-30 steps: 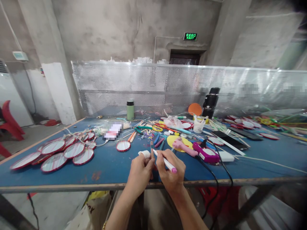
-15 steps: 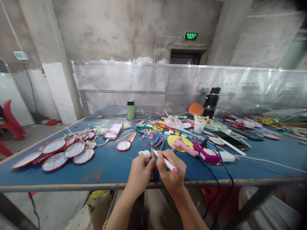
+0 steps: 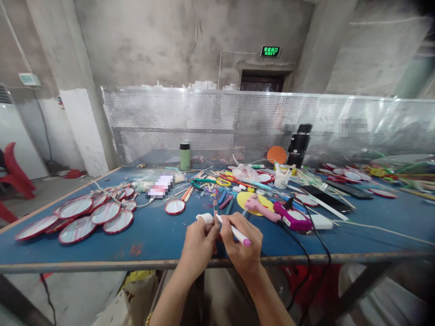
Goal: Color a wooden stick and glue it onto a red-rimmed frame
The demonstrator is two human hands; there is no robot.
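My left hand (image 3: 199, 240) is closed on a thin, flat brownish stick (image 3: 215, 207) that stands up from between thumb and fingers. Something white (image 3: 205, 218) covers or sits at its index finger; I cannot tell whether it is a wrapping. In my right hand (image 3: 243, 240) is a white marker pen (image 3: 239, 236) with a pink end, its tip pointing left at the stick. Both hands are close together above the front of the blue table (image 3: 152, 246). Just beyond them lie a pink glue gun (image 3: 263, 208) and a yellow disc (image 3: 242, 199).
Round red-rimmed discs (image 3: 79, 229) are heaped on the left, with a single one (image 3: 175, 207) nearer the middle. A phone (image 3: 161, 185), a green bottle (image 3: 185, 156), a black flask (image 3: 299, 146) and a purple device (image 3: 292, 217) with cables stand or lie around. A perforated metal screen (image 3: 170, 122) lines the back.
The marker and my right hand have shifted very slightly left, toward the stick. My left hand keeps its hold, and the rest looks unchanged.
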